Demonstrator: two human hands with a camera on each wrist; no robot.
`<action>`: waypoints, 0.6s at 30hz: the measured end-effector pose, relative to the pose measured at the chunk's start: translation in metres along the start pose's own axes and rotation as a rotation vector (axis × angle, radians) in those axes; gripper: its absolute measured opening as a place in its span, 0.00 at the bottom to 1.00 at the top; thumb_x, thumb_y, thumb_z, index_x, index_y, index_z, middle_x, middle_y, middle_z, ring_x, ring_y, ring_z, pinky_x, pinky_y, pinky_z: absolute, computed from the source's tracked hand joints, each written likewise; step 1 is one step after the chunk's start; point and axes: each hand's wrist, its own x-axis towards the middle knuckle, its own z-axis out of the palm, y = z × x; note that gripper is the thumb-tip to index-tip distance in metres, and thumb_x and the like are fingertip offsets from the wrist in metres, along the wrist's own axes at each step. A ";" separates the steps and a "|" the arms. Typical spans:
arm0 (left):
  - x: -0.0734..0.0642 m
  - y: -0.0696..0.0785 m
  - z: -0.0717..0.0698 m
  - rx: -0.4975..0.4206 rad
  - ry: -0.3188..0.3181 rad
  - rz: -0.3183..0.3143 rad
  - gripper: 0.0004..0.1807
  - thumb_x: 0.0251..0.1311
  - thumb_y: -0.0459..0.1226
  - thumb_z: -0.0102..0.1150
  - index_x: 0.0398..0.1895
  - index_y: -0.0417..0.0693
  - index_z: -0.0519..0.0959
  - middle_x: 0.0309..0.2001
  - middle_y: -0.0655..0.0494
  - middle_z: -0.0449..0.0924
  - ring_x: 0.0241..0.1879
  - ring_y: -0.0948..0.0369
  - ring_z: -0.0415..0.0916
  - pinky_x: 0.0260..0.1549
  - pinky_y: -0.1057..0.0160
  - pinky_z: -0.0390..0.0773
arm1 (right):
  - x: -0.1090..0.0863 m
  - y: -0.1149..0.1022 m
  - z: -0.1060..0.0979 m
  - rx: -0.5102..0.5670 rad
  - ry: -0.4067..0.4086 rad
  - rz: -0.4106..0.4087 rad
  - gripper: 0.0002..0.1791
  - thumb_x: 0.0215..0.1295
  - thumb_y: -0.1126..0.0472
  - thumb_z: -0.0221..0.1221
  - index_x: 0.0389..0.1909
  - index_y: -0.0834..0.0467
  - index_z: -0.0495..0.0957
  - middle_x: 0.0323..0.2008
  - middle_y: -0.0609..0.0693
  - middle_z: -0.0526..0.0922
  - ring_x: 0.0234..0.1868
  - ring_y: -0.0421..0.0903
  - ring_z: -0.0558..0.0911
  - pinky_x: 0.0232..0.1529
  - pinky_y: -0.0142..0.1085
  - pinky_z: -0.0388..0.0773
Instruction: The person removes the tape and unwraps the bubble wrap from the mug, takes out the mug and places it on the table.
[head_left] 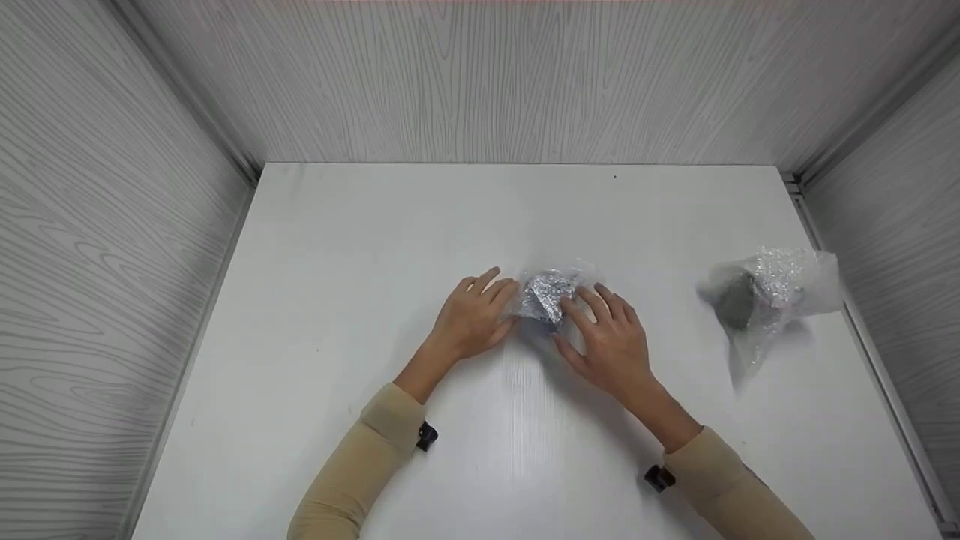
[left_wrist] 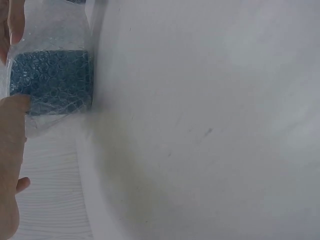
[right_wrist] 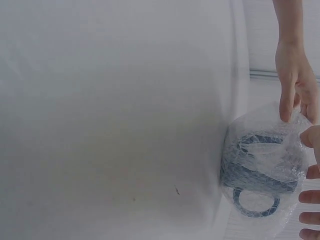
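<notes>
A dark blue mug (right_wrist: 260, 177) wrapped in clear bubble wrap (head_left: 551, 292) sits on the white table between both hands. Its ring handle (right_wrist: 256, 214) and rim show through the plastic in the right wrist view. My left hand (head_left: 469, 319) pinches the wrap's left edge between thumb and fingers. On the opposite side, my right hand (head_left: 615, 345) has its fingers spread and fairly straight, with the index fingertip at the wrap. The left wrist view shows the mug's blue side (left_wrist: 55, 80) under the bubbles, a thumb against it.
Another bubble-wrapped bundle (head_left: 780, 289) with a dark grey-green object inside lies at the right of the table (head_left: 390, 217), its loose end reaching the edge. Wood-patterned panels (head_left: 465, 82) enclose the back and both sides.
</notes>
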 end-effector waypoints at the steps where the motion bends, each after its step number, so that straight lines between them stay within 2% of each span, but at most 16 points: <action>1: 0.000 0.001 -0.001 0.002 0.000 -0.001 0.29 0.69 0.57 0.62 0.65 0.51 0.77 0.59 0.59 0.86 0.68 0.54 0.79 0.60 0.57 0.83 | 0.000 0.001 0.000 -0.003 -0.004 -0.003 0.32 0.59 0.44 0.73 0.63 0.52 0.82 0.62 0.58 0.84 0.67 0.63 0.81 0.62 0.57 0.82; 11: -0.008 0.006 -0.005 -0.016 0.022 -0.010 0.27 0.68 0.56 0.64 0.62 0.50 0.80 0.57 0.59 0.88 0.65 0.54 0.81 0.57 0.57 0.84 | 0.001 0.008 -0.002 0.007 -0.022 -0.023 0.29 0.60 0.48 0.72 0.62 0.51 0.83 0.62 0.57 0.85 0.67 0.63 0.81 0.60 0.57 0.83; 18: -0.013 0.013 -0.006 -0.025 0.048 -0.014 0.27 0.68 0.56 0.64 0.61 0.50 0.81 0.55 0.60 0.88 0.64 0.54 0.82 0.57 0.57 0.84 | 0.003 0.015 -0.002 0.022 -0.023 -0.070 0.27 0.61 0.51 0.71 0.61 0.53 0.84 0.62 0.57 0.86 0.67 0.63 0.81 0.60 0.58 0.83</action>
